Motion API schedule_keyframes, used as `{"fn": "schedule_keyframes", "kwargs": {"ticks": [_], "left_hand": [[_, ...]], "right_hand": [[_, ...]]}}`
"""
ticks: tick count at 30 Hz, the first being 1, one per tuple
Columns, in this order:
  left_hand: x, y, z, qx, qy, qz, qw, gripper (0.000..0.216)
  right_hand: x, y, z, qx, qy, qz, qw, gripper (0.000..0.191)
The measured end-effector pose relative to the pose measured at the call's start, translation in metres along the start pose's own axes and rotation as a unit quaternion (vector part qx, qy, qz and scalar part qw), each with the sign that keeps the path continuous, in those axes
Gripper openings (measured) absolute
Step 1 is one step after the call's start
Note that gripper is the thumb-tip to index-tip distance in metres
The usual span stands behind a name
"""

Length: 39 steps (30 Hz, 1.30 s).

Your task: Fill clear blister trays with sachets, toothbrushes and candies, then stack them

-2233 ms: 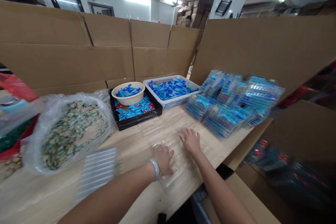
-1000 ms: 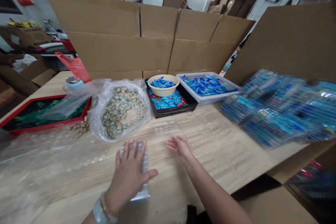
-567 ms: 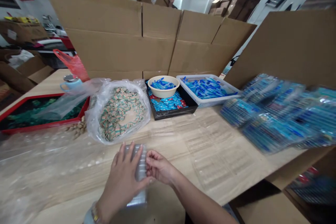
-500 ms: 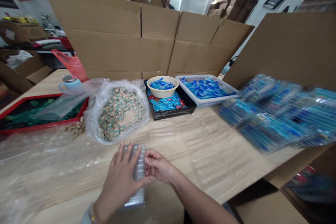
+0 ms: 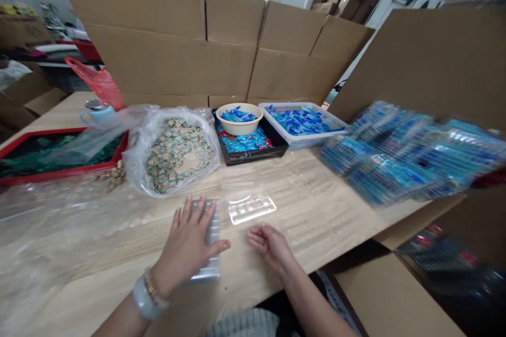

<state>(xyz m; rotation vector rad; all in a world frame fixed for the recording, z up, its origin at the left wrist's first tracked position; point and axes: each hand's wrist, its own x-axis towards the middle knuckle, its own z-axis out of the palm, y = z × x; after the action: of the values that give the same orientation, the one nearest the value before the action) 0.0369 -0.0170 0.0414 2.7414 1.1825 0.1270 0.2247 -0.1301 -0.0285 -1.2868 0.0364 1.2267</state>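
My left hand (image 5: pixel 187 245) lies flat, fingers spread, on a stack of clear ribbed plastic trays (image 5: pixel 213 266). A bracelet and a pale bangle are on that wrist. My right hand (image 5: pixel 271 247) hovers over the table to the right of the stack, its fingers curled together. Whether something thin and clear is between them I cannot make out. Just beyond its fingertips a clear plastic tray (image 5: pixel 253 209) catches a bright glint. More transparent trays lie flat on the wood to the right, hard to see.
Behind are a bag of small striped packets (image 5: pixel 177 152), a black tray (image 5: pixel 253 157) under a cream bowl (image 5: pixel 240 127), and a white basket (image 5: pixel 312 139) of blue pieces. Filled blue packs (image 5: pixel 391 179) pile up right. A red-rimmed tray (image 5: pixel 63 172) stands left. Cardboard (image 5: pixel 169 63) walls the back.
My right hand has moved right, away from the edge of the stack. My left hand stays on the stack. A bright-edged clear tray now shows by my right hand. The view has shifted.
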Motion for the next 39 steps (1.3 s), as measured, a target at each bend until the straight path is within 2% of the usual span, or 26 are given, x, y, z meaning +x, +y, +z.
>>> {"fn": "schedule_keyframes", "kwargs": {"ticks": [2, 3, 5, 7, 9, 12, 17, 19, 21, 23, 24, 26, 29, 31, 33, 36, 39], "left_hand": [[-0.003, 0.003, 0.001, 0.005, 0.001, 0.005, 1.0, 0.078], [-0.005, 0.004, 0.002, 0.009, 0.006, 0.007, 1.0, 0.078], [-0.009, 0.003, 0.004, 0.018, 0.024, 0.014, 0.999, 0.077], [-0.015, -0.001, 0.007, 0.027, 0.048, 0.021, 0.998, 0.075], [-0.022, -0.007, 0.01, 0.035, 0.068, 0.038, 0.996, 0.076], [-0.031, -0.018, 0.013, 0.046, 0.08, 0.055, 0.994, 0.079], [-0.036, -0.024, 0.014, 0.052, 0.081, 0.051, 0.994, 0.078], [-0.036, -0.021, 0.012, 0.052, 0.078, 0.046, 0.995, 0.077], [-0.038, -0.017, 0.009, 0.05, 0.071, 0.035, 0.996, 0.073], [-0.042, -0.013, 0.005, 0.041, 0.054, 0.032, 0.997, 0.069], [-0.045, -0.012, 0.004, 0.034, 0.044, 0.034, 0.998, 0.067], [-0.052, -0.011, 0.001, 0.017, 0.031, 0.038, 0.999, 0.065], [-0.06, -0.012, 0.001, 0.005, 0.041, 0.019, 0.999, 0.063], [-0.063, -0.013, 0.002, 0.007, 0.049, 0.0, 0.999, 0.063], [-0.063, -0.012, 0.003, 0.01, 0.053, -0.014, 0.998, 0.066], [-0.062, -0.009, 0.005, 0.017, 0.062, -0.038, 0.997, 0.073], [-0.062, -0.005, 0.006, 0.018, 0.061, -0.063, 0.996, 0.075]], "right_hand": [[-0.003, 0.0, 0.014, -0.079, -0.011, 0.037, 0.996, 0.028], [-0.007, -0.001, 0.024, -0.119, -0.034, 0.033, 0.992, 0.031], [-0.012, -0.001, 0.047, -0.161, -0.117, -0.013, 0.98, 0.036], [-0.013, 0.003, 0.07, -0.149, -0.228, -0.045, 0.961, 0.039], [-0.008, 0.011, 0.087, -0.111, -0.315, -0.012, 0.942, 0.039], [0.003, 0.024, 0.092, -0.045, -0.393, 0.062, 0.916, 0.035], [0.008, 0.025, 0.088, -0.054, -0.437, 0.084, 0.894, 0.033], [0.003, 0.019, 0.097, -0.121, -0.421, 0.067, 0.896, 0.031], [-0.006, 0.014, 0.105, -0.228, -0.374, 0.014, 0.899, 0.025], [-0.022, 0.01, 0.099, -0.297, -0.31, -0.053, 0.902, 0.022], [-0.032, 0.009, 0.088, -0.3, -0.277, -0.078, 0.91, 0.022], [-0.057, 0.009, 0.051, -0.248, -0.219, -0.1, 0.938, 0.023], [-0.092, 0.013, -0.017, -0.123, -0.096, -0.086, 0.984, 0.026], [-0.102, 0.019, -0.046, -0.045, -0.03, -0.062, 0.997, 0.031], [-0.099, 0.025, -0.055, 0.013, 0.003, -0.039, 0.999, 0.034], [-0.086, 0.03, -0.05, 0.059, 0.023, -0.014, 0.998, 0.034], [-0.083, 0.025, -0.048, -0.01, 0.029, 0.052, 0.998, 0.032]]}}
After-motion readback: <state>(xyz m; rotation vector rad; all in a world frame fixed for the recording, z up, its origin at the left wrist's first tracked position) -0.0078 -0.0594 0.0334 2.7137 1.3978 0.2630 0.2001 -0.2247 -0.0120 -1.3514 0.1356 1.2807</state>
